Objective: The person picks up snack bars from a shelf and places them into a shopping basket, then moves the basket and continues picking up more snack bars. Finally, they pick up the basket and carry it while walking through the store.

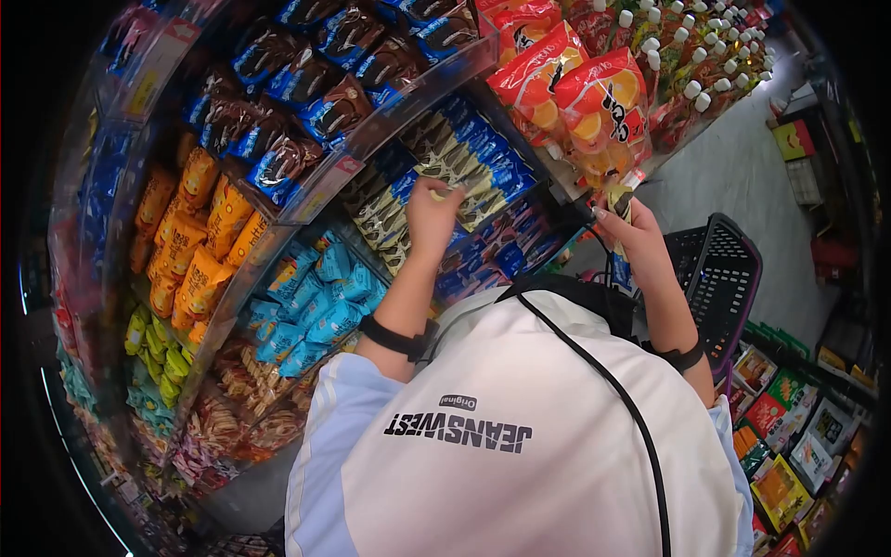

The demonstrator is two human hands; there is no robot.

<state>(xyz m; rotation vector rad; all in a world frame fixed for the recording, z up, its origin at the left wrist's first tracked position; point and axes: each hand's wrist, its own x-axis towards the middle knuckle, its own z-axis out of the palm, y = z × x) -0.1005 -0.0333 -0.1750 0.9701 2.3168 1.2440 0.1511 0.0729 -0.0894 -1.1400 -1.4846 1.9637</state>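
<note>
My left hand [433, 212] is over a shelf bin of blue and cream snack packets [483, 153], its fingers closed round something small and pale that I cannot make out. To the right, my right hand [633, 237] grips a narrow snack packet [619, 199] with a gold and dark end showing above the fingers. Just beyond that hand hang red and orange candy bags [603, 107]. Dark wristbands sit on both forearms. Blue and pink packets [510, 243] lie in a lower bin below my left hand.
Clear shelf edges [408, 93] curve past bins of dark cookie packs [343, 107], orange packs [206, 278] and light-blue packs [311, 302]. A black basket [729, 278] with a purple rim stands beside my right forearm. Boxed goods [784, 487] fill the lower right.
</note>
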